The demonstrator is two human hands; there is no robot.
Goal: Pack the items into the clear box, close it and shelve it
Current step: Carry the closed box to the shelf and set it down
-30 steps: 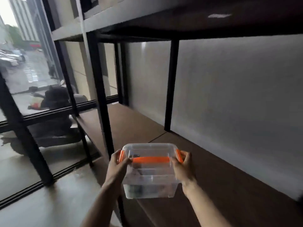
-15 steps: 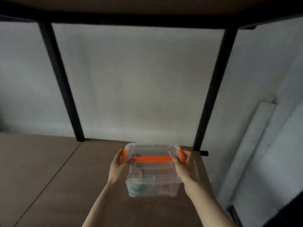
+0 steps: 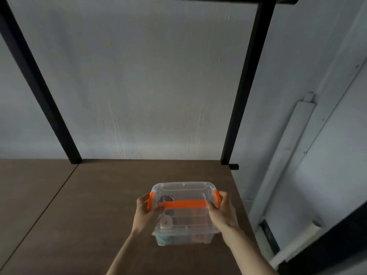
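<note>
Two things dominate my view: the pale plastered wall (image 3: 158, 86) filling the upper half of the frame, and the brown shelf (image 3: 79, 205) board running across the lower half. Black uprights (image 3: 244, 96) of the rack slant up at left and right of centre, and a seam divides the board at lower left. Right of the shelf's edge, a white strip of trunking (image 3: 286, 165) climbs the wall.

Lower centre sits the clear box (image 3: 183, 215), lid on, its orange handle (image 3: 182, 204) lying flat across the top and orange latches (image 3: 217, 199) down at both ends. My left hand (image 3: 144, 213) clasps its left end and my right hand (image 3: 222, 213) its right, fingers closed around the box on both sides. Through the plastic I make out a small round piece and something teal low at the front; the rest is too murky to name. Whether the base already touches the board I cannot tell.

I judge packing and closing done, with only the set-down left. The risk lies to the right: the box is near the shelf's right edge, so letting go while it drifts that way could tip it into the gap by the wall. A latch not fully seated could also spring if I press the ends unevenly.
</note>
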